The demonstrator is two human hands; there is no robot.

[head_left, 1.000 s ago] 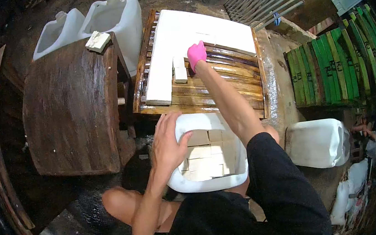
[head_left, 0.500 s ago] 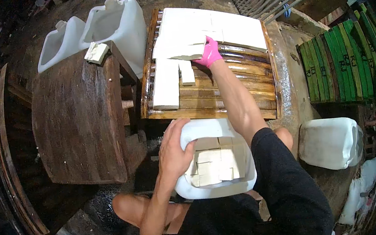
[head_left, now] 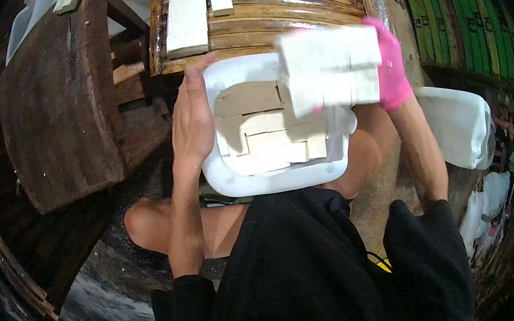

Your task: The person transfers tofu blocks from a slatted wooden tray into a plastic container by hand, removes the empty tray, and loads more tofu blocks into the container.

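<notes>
My right hand (head_left: pixel 392 68), in a pink glove, grips a stack of white tofu blocks (head_left: pixel 332 68), blurred by motion, above the right side of a cut-open white plastic container (head_left: pixel 253 186). Inside the container lie several tofu pieces (head_left: pixel 253 123) packed side by side. Bare and with fingers stretched out, my left hand (head_left: pixel 193 117) rests against the container's left rim. Beyond it, a long slab of tofu (head_left: pixel 185 17) and a small tofu piece (head_left: pixel 221 2) lie on a wet slatted wooden board (head_left: pixel 286 16).
A dark wooden stand (head_left: pixel 62 99) is on the left, with a pale block (head_left: pixel 68 1) on its far edge. Green slatted crates (head_left: pixel 462 26) stand at the right, and another white container (head_left: pixel 453 121) lies nearer on that side.
My right hand has come from the board back over the container, carrying tofu blocks. The fingers of my left hand have straightened along the rim. The view has tilted down.
</notes>
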